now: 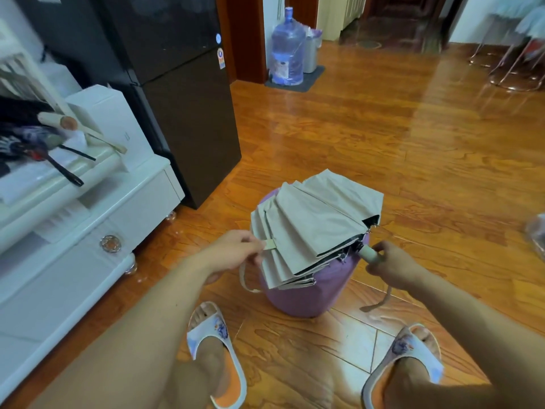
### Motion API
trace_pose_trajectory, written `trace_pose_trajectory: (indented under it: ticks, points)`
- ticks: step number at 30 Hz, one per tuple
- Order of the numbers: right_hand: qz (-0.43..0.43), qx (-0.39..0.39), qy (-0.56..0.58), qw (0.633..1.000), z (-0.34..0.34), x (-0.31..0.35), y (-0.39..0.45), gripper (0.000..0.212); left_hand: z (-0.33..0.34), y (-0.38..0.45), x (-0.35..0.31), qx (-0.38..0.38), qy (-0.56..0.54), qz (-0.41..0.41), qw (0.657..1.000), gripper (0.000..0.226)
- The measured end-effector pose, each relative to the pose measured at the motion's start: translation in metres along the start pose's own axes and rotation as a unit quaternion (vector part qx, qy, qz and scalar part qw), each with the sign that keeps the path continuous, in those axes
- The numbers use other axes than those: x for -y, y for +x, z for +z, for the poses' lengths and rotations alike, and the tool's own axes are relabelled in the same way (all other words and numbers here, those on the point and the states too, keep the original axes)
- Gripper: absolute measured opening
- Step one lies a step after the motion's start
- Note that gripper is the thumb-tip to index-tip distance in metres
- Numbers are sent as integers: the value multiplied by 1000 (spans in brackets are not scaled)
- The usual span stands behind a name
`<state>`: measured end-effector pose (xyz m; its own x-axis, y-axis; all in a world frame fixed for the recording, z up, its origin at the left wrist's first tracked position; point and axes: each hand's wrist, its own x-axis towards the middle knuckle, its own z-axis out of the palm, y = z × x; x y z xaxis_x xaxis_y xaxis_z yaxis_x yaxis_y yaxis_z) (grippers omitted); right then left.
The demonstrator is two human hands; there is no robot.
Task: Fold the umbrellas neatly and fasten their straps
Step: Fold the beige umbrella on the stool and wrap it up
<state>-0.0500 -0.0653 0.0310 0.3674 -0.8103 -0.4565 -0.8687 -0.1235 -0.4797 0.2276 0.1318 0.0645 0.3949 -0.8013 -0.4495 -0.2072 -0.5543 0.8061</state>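
Observation:
A beige collapsed umbrella (pixel 315 228) lies across the top of a purple stool (pixel 306 290), its canopy panels loosely fanned out. My left hand (pixel 236 252) pinches the beige strap tab (pixel 269 244) at the canopy's left edge. My right hand (pixel 392 267) grips the pale green handle (pixel 369 255) at the umbrella's right end. A wrist loop (pixel 380 302) hangs below that hand. Several dark umbrellas (pixel 26 140) lie on the white cabinet at the left.
A white cabinet (pixel 73 231) stands at the left beside a dark fridge (pixel 182 98). A water bottle (pixel 287 51) and bin stand at the back. Chair legs (pixel 513 66) are at the far right. My slippered feet (pixel 215 349) rest on the wooden floor.

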Motion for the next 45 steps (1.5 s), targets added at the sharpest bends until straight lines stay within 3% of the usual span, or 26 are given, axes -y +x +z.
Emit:
trace_pose_trajectory:
  ticks: [4, 8, 11, 14, 17, 19, 23, 25, 27, 29, 30, 31, 33, 35, 36, 38, 40, 41, 42, 44, 45]
  points:
    - [2, -9, 2, 1000, 3, 3, 0, 47, 15, 11, -1, -11, -14, -26, 1000, 45]
    - [-4, -41, 3, 999, 8, 4, -5, 50, 21, 21, -2, -51, -17, -33, 998, 26]
    - [-35, -50, 2, 998, 5, 1, -7, 42, 18, 21, 3, -60, -23, -50, 997, 28]
    - [-59, -4, 103, 993, -12, 2, -12, 25, 7, 17, 2, -91, -46, -36, 994, 28]
    - [-67, 37, 171, 982, -19, 9, -22, 32, 1, 13, -4, -123, -97, 2, 988, 28]
    - [-35, 81, 250, 964, -9, 16, -25, 38, 2, 11, -9, -118, -129, 16, 985, 25]
    - [53, 187, 387, 902, 9, 21, -27, 30, 13, 9, -12, -104, -140, -20, 984, 20]
    - [57, 185, 400, 896, 11, 15, -24, 32, 17, 9, -9, -96, -139, -37, 985, 19]
    - [16, 118, 311, 943, 14, 11, -23, 43, 19, 8, -8, -92, -126, -45, 987, 20]
    - [-79, 9, 58, 995, 22, 6, -22, 44, 19, 9, -8, -94, -118, -48, 987, 20]
    - [-117, -44, -54, 991, 27, 3, -20, 43, 18, 9, -7, -95, -119, -49, 987, 19]
    - [-135, -89, -106, 981, 30, 4, -21, 40, 18, 10, -7, -97, -122, -50, 987, 18]
    - [-146, -122, -43, 981, 28, 13, -26, 30, 17, 12, -9, -105, -132, -45, 985, 18]
    - [-107, -57, 174, 977, 17, 26, -30, 26, 16, 13, -12, -121, -158, -31, 979, 19]
    - [-60, 6, 286, 956, 12, 31, -33, 27, 16, 14, -15, -128, -173, -22, 976, 19]
    - [52, 156, 428, 889, 4, 35, -37, 28, 18, 15, -18, -127, -193, -12, 973, 21]
    - [122, 254, 482, 830, 4, 30, -37, 29, 24, 16, -18, -109, -181, -17, 977, 23]
    - [131, 268, 469, 831, 7, 26, -34, 29, 28, 17, -16, -101, -168, -24, 980, 24]
    - [115, 250, 420, 865, 10, 23, -31, 29, 32, 18, -14, -98, -154, -34, 983, 24]
    - [24, 109, 210, 971, 18, 16, -27, 36, 35, 21, -10, -101, -131, -51, 985, 24]
    - [-34, 12, 78, 996, 24, 10, -23, 40, 36, 23, -8, -103, -124, -56, 985, 24]
